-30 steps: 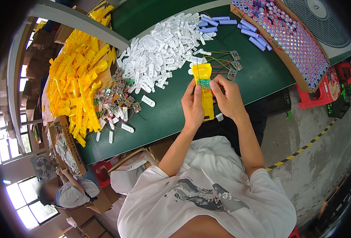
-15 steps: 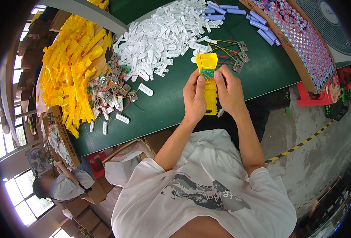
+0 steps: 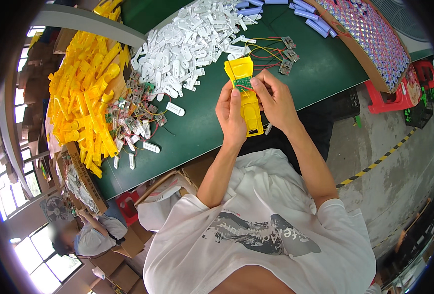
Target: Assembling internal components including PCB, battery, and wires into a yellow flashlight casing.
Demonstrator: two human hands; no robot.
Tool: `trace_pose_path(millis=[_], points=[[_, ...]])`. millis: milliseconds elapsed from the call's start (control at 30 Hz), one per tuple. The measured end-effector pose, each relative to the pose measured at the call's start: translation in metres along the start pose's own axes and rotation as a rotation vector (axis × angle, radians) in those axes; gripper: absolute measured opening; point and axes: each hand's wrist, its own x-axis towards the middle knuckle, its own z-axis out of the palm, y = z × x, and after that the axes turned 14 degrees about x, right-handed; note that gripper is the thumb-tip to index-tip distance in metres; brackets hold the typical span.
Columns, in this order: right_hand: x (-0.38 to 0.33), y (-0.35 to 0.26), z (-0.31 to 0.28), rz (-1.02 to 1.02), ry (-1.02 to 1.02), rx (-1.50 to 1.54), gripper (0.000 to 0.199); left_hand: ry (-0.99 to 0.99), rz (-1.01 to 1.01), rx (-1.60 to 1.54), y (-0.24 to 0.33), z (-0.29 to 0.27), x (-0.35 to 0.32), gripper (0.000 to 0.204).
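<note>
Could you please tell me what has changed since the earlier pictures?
In the picture, the yellow casing now leans farther left at its top, though the view itself tilted too. Nothing was taken or let go: left hand and right hand keep their grip. The white parts stayed piled.

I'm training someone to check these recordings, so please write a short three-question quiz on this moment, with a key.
1. What colour is the circuit board in the yellow casing?
2. True or false: the left hand is holding nothing.
3. Which of these lies farthest to the person's left?
A) box of cells
B) heap of yellow parts
C) heap of white pieces

Key:
1. Green
2. False; it grips the yellow casing
3. B
</note>
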Motion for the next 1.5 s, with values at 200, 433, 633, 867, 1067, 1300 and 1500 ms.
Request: trace_pose_path(millis=[200,433,633,867,1067,1300,1500], points=[[0.002,0.003,-0.011,-0.110,0.007,0.174,0.023,0.024,-0.025,-0.010,0.001,0.009,0.000,0.034],[0.005,-0.020,-0.016,-0.513,-0.048,-0.361,0.014,0.079,-0.003,0.040,0.007,0.010,-0.002,0.036],[0.014,-0.033,-0.016,-0.539,-0.164,-0.499,0.016,0.095,0.032,0.054,0.007,0.011,-0.001,0.037],[0.018,-0.037,-0.009,-0.778,-0.091,-0.682,0.015,0.092,0.062,0.043,0.002,0.011,0.000,0.037],[0.038,-0.047,-0.006,-0.819,-0.197,-0.598,0.014,0.086,0.085,0.115,0.004,0.015,-0.001,0.035],[0.026,-0.049,-0.034,-0.202,0.043,-0.349,0.029,0.135,-0.111,-0.203,-0.001,-0.008,0.001,0.043],[-0.026,-0.026,-0.044,0.139,-0.453,-0.210,0.029,0.092,-0.116,-0.442,0.004,-0.013,0.009,0.039]])
